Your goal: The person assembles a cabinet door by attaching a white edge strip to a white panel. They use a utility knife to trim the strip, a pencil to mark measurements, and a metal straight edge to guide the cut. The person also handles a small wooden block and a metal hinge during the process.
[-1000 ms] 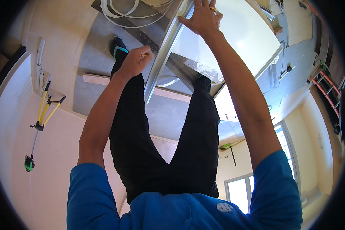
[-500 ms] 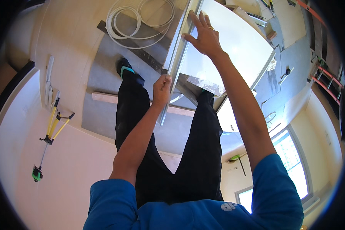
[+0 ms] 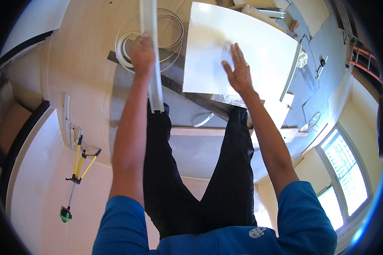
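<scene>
My left hand (image 3: 142, 55) is closed around a long pale metal channel (image 3: 156, 83), which runs from the top edge of the view down toward my left leg. The channel is now left of the white panel (image 3: 259, 46) and apart from it. Over that panel is my right hand (image 3: 239, 71), fingers stretched out and holding nothing. Whether its palm touches the surface I cannot tell. The panel lies broad and glossy in front of me, with a metal strip (image 3: 290, 72) along its right edge.
Coils of white edging or cable (image 3: 174, 25) lie on the floor beyond my left hand. A dark plank (image 3: 187, 97) and a pale wooden batten (image 3: 198, 131) cross the grey sheet near my legs. At left stands a yellow tripod (image 3: 81, 163); a red ladder (image 3: 366, 63) is far right.
The metal channel has moved left, off the panel's left edge, carried by my left hand. My right hand has let go of it and now is over the panel.
</scene>
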Tool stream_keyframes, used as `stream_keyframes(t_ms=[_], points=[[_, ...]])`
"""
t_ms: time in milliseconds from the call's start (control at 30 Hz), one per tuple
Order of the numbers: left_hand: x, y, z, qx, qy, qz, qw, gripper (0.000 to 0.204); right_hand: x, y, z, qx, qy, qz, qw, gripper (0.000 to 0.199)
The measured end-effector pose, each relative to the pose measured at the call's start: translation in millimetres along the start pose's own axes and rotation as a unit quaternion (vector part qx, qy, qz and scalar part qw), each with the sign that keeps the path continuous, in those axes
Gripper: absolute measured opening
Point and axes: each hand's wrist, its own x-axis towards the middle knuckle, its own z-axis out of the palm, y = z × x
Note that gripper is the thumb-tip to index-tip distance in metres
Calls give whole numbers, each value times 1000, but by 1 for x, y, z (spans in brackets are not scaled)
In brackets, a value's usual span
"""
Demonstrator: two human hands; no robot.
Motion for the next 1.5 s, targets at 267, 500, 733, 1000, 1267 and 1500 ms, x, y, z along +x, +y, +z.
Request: stream_keyframes(t_ms=[267, 500, 733, 1000, 1267, 1500], points=[[19, -161, -63, 121, -12, -16, 992, 52, -33, -18, 29, -54, -87, 24, 994, 85], [-6, -238, -67, 144, -37, -50, 988, 51, -33, -15, 19, -47, -102, 1, 994, 86], [-27, -259, -52, 151, -12, -50, 987, 54, -32, -13, 11, -25, -110, 6, 994, 84], [-6, -294, -61, 317, -69, -210, 922, 48, -32, 4, -10, 167, 58, 125, 976, 42], [-9, -258, -66, 348, -40, -190, 917, 34, -95, -21, -23, 226, -95, 235, 941, 27], [-120, -140, -98, 52, -183, -167, 967, 24, -163, -73, -38, 366, -302, 284, 833, 31]])
